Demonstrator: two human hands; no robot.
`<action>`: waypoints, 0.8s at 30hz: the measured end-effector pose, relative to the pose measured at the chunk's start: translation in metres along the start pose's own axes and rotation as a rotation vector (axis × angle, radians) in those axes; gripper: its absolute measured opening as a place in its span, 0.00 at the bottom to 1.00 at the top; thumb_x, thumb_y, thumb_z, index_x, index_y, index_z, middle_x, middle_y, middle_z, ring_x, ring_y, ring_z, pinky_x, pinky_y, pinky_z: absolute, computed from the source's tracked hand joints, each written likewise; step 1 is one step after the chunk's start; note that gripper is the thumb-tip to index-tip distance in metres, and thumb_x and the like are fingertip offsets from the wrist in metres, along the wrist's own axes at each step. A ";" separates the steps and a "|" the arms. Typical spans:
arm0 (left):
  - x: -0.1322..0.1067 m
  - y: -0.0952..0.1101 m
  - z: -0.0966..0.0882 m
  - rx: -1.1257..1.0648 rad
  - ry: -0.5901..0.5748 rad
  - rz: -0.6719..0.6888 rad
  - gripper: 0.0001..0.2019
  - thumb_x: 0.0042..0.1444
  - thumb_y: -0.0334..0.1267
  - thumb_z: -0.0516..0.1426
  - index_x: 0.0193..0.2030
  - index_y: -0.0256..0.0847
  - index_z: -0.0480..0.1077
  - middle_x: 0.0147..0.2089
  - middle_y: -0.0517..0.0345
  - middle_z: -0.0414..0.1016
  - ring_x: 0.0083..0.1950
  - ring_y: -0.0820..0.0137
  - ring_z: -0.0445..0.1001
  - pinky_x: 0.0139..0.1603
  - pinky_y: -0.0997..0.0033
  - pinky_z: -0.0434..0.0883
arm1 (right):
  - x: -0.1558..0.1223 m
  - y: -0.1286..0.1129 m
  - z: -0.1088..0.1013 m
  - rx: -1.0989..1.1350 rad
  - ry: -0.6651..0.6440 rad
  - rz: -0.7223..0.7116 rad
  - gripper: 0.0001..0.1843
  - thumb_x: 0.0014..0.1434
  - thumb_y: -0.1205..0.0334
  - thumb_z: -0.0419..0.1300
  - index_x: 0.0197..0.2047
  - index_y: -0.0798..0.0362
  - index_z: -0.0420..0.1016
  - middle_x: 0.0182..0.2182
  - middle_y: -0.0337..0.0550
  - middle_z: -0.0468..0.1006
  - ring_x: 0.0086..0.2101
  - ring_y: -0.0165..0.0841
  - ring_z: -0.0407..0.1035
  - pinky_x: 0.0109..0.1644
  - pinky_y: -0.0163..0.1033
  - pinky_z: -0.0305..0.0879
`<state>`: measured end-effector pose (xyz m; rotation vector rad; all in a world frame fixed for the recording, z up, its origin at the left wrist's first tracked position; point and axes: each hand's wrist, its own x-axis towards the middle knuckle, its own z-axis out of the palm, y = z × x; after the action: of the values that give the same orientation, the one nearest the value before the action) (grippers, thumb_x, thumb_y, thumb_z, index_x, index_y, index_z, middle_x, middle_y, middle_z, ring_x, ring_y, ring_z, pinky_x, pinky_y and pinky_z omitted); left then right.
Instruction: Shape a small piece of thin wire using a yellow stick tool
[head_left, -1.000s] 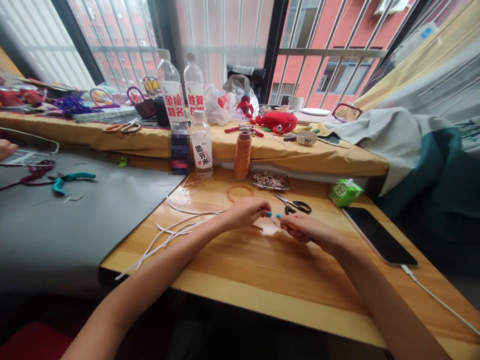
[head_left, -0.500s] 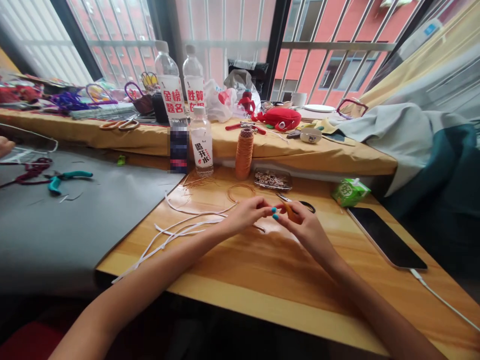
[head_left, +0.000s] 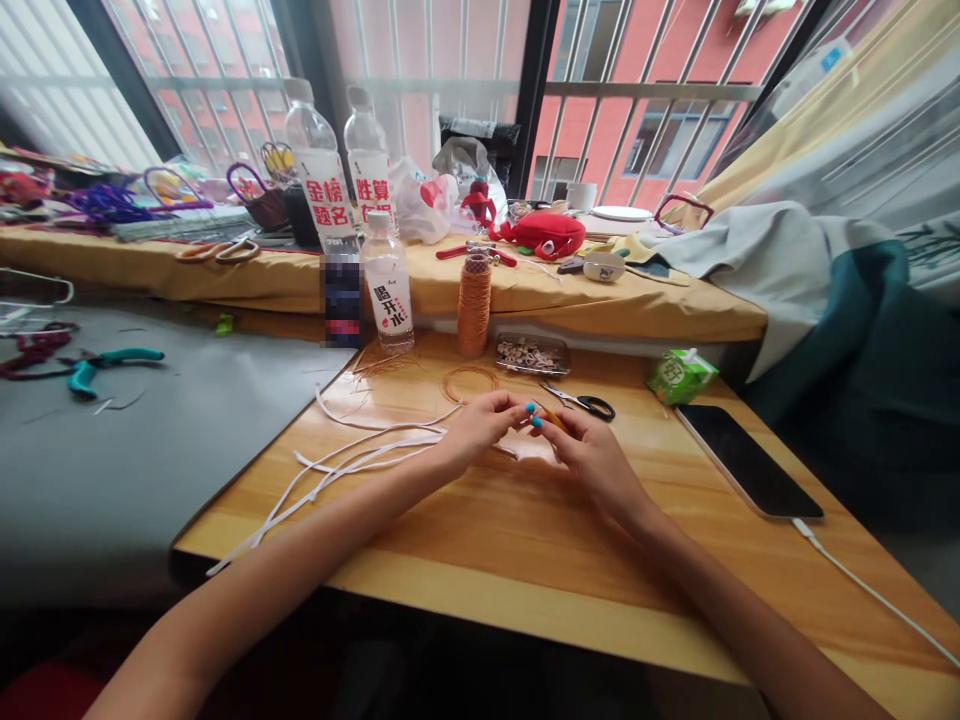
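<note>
Both my hands meet over the wooden table [head_left: 570,560], fingertips touching. My left hand [head_left: 480,428] is pinched closed, and my right hand [head_left: 589,455] is curled closed; between them sits a small thin orange piece [head_left: 553,416] that I cannot make out well. White strips [head_left: 352,462] trail from under my left hand toward the table's left edge. A loop of orange cord [head_left: 469,381] lies just beyond my left hand, with small black-handled scissors [head_left: 581,402] beyond my right hand.
An orange cord spool [head_left: 474,306], a water bottle [head_left: 388,283] and a tray of small beads [head_left: 531,355] stand behind. A green carton [head_left: 681,376] and a charging phone [head_left: 746,462] lie at the right. Teal pliers [head_left: 105,362] rest on the grey mat [head_left: 142,450].
My right hand has come in closer to my left, so the fingertips now meet. The view has shifted slightly; the person's hand at the far left edge is out of sight.
</note>
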<state>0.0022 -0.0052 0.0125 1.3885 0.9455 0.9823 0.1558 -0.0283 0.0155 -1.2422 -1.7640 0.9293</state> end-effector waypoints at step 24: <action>0.003 -0.001 -0.009 0.105 -0.082 0.080 0.11 0.43 0.39 0.56 0.31 0.34 0.73 0.28 0.58 0.71 0.31 0.74 0.66 0.34 0.76 0.61 | 0.001 0.003 -0.003 -0.110 0.050 -0.048 0.14 0.53 0.53 0.52 0.32 0.55 0.71 0.28 0.40 0.73 0.31 0.32 0.65 0.35 0.34 0.56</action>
<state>-0.0048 0.0008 0.0121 1.5531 0.8963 0.9389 0.1597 -0.0258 0.0143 -1.2753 -1.8180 0.7771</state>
